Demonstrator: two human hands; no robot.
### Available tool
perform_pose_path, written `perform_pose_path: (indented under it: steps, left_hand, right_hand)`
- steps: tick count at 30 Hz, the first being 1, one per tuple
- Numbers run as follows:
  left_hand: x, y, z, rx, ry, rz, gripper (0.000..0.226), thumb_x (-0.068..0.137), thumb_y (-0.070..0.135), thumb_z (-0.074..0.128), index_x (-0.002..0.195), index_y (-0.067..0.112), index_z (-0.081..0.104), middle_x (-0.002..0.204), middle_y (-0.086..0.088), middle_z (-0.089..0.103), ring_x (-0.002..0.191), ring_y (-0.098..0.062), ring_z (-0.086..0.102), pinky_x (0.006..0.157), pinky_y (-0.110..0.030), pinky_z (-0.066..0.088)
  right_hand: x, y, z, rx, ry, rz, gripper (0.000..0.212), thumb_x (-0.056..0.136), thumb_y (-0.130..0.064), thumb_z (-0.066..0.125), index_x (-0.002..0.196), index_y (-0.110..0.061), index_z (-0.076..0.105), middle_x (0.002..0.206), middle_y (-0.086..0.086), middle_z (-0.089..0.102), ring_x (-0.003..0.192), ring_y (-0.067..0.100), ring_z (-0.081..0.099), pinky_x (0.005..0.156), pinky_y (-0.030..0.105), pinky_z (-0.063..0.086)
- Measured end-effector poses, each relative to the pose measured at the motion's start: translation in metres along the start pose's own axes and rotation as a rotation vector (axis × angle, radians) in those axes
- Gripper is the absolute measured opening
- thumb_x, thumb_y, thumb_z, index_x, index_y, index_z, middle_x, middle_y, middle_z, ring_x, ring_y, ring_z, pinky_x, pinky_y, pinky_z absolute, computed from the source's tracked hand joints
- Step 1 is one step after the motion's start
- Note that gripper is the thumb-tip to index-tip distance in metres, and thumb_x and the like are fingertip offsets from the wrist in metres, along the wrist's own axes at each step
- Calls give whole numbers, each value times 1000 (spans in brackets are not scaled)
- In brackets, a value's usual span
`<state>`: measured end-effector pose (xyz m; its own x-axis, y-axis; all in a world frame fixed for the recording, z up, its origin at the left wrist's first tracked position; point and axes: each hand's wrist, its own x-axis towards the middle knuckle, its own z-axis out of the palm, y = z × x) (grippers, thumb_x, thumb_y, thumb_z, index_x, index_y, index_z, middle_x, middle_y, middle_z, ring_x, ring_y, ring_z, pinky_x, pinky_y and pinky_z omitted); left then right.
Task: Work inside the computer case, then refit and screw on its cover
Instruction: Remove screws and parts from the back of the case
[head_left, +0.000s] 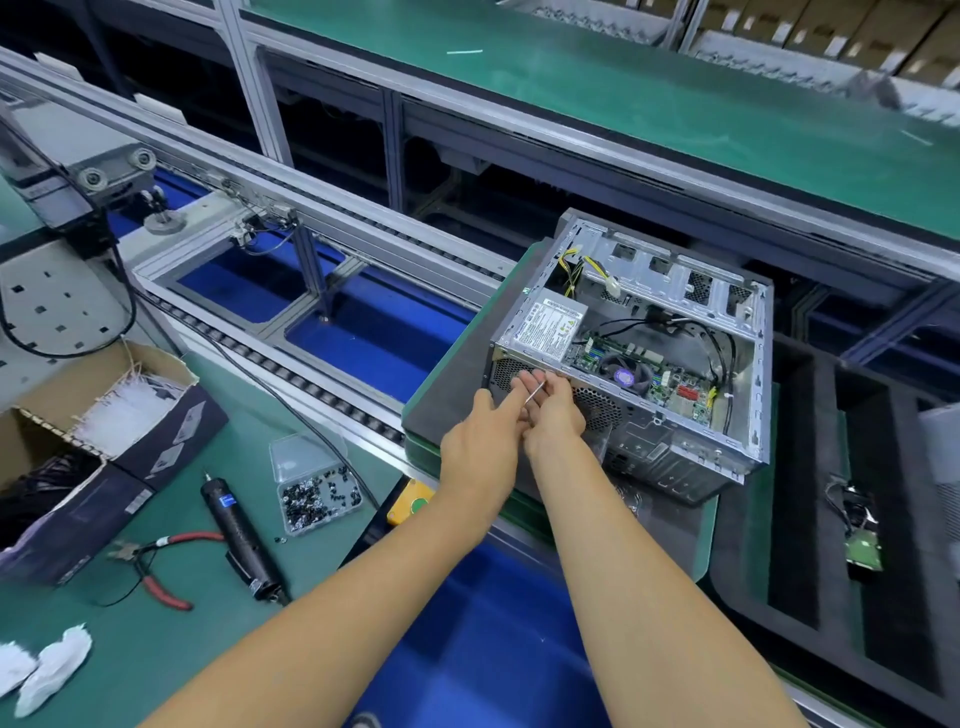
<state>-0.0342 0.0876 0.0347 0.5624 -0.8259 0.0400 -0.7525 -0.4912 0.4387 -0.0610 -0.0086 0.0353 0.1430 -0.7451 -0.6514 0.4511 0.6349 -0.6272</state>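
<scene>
Open grey computer case (649, 353), apparently coverless, on its side.

Both forearms extend forward, bare, and converge in front of the computer case (631, 353), at its near-left corner. The left hand (480, 441) lies back-up with fingers reaching toward the case's perforated rear panel. The right hand (553, 415) lies just beside it, touching it, fingers curled. A thin white cable tie (535, 393) is pinched between the two hands, slanting upward; which fingers hold it cannot be told.
</scene>
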Motion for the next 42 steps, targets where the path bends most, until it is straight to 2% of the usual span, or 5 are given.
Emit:
perform_pose_path:
  steps: [9,14,22,29,42]
  left_hand:
    - [10,-5,-9,-383,-237,-92,35,109,30,33,111,3,55,107,-19,61,97,-37,59,82,-42,48]
    - [9,-8,-19,-910,-512,-210,31,111,30,38,104,3,51,81,-22,55,56,-20,55,46,-28,45]
    - [22,-13,-16,-751,-432,-120,17,105,27,51,95,18,42,71,-2,48,51,-13,39,41,-26,36]
    - [22,-11,-15,-460,-195,37,21,96,21,63,90,34,48,94,-2,61,89,-22,57,79,-42,52]
    - [21,-21,-5,-564,-207,13,21,98,27,60,86,21,44,76,5,54,67,-11,45,59,-30,38]
  right_hand:
    - [2,1,4,72,56,-15,17,93,-7,60,77,-1,66,57,8,71,45,19,68,42,21,51]
    - [7,2,5,66,56,-20,21,95,-10,59,77,-3,66,56,7,71,45,18,68,43,19,48]
    - [5,2,7,80,28,-15,29,99,-10,53,77,3,65,62,14,71,44,23,65,43,26,53]
    - [2,2,3,4,6,-22,31,102,-16,48,83,-4,70,64,7,74,47,20,67,45,24,52]
    - [0,3,7,1,106,-74,19,89,-5,60,71,-3,66,55,8,69,38,17,61,38,21,47]
